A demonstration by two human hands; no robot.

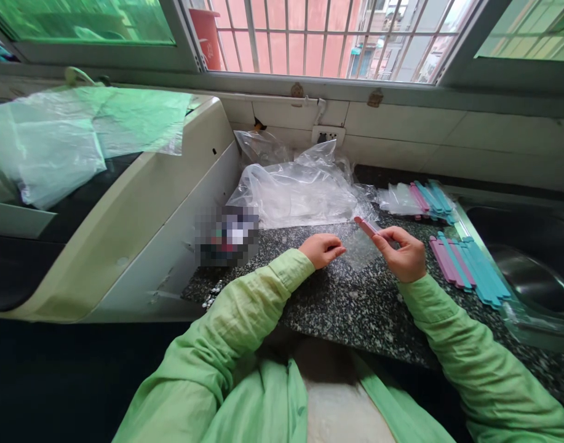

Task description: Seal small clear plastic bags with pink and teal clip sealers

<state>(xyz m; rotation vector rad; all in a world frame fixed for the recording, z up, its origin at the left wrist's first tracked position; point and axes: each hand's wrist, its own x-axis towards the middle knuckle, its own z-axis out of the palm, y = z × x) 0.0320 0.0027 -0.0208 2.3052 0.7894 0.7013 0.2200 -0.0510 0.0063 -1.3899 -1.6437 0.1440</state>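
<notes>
My right hand point(404, 252) pinches a pink flat stick point(365, 226), its far end pointing up and left over the speckled granite counter point(350, 307). My left hand point(322, 249) grips the edge of a small clear plastic bag point(360, 249) lying between both hands. The stick's near end sits at the bag's mouth; whether it is inside I cannot tell. Both arms wear light green sleeves.
Loose pink and blue sticks point(470, 267) lie right of my right hand, beside a steel sink point(535, 280). More bagged sticks point(424, 200) lie further back. A heap of clear bags point(295, 187) sits behind my hands. A cream appliance point(125, 215) stands at left.
</notes>
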